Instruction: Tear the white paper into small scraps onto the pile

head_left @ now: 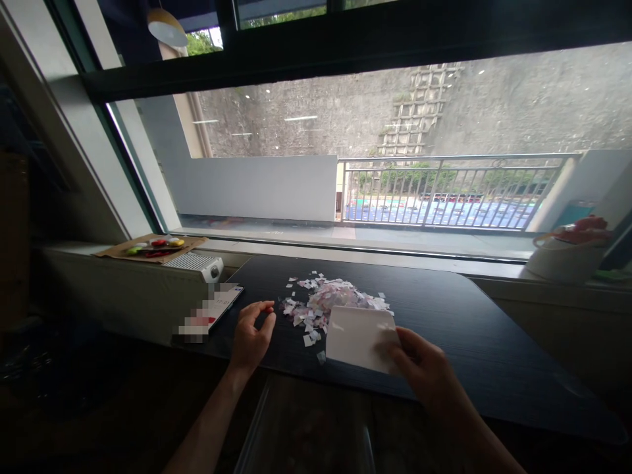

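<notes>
A heap of small pale paper scraps [336, 296], white with pinkish ones, lies on the dark table [434, 303]. My right hand [424, 359] grips a flat white sheet [360, 339] with rounded corners by its right edge. The sheet stands tilted at the near side of the heap and hides part of it. Left of the scraps, my left hand [251, 336] hovers by the table with bent fingers and thumb apart. A small red spot shows at its fingertips; I cannot tell what it is.
A phone-like flat device [217, 309], partly blurred, lies at the table's left edge. Below the near edge is a clear container [306, 428]. Cardboard with colourful pieces [153, 247] rests at left, and a white bag-like object [563, 253] at right. A window spans the back.
</notes>
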### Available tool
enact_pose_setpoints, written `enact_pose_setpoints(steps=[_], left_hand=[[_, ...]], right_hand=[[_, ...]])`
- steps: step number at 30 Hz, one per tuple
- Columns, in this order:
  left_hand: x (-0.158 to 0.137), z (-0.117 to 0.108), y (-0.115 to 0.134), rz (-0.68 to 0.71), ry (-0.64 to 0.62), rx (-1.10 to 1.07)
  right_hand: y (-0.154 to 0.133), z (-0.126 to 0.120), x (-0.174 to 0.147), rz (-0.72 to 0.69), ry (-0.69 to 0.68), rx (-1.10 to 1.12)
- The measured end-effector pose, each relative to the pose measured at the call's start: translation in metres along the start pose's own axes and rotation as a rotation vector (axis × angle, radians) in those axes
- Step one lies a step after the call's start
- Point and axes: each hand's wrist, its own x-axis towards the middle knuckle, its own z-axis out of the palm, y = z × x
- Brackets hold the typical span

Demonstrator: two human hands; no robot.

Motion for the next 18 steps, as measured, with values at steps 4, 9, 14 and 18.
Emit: enact_pose_setpoints(steps=[4, 9, 14, 18], left_hand=[[0.0, 0.0, 0.0, -0.001, 0.002, 0.0], [0.0, 0.0, 0.001, 0.001, 0.001, 0.003], [-0.001, 0.0, 0.001, 0.008, 0.001, 0.012], [-0.001, 0.0, 0.002, 0.019, 0.0, 0.024]], right_hand=[[-0.001, 0.0, 0.004, -0.005, 0.033, 0.044], [0.003, 0.005, 0.009, 0.005, -0.036, 0.017], [0.007, 0.005, 0.01, 0.055, -0.063, 0.093], [0.008, 0.011, 0.011, 0.049, -0.08, 0.087]])
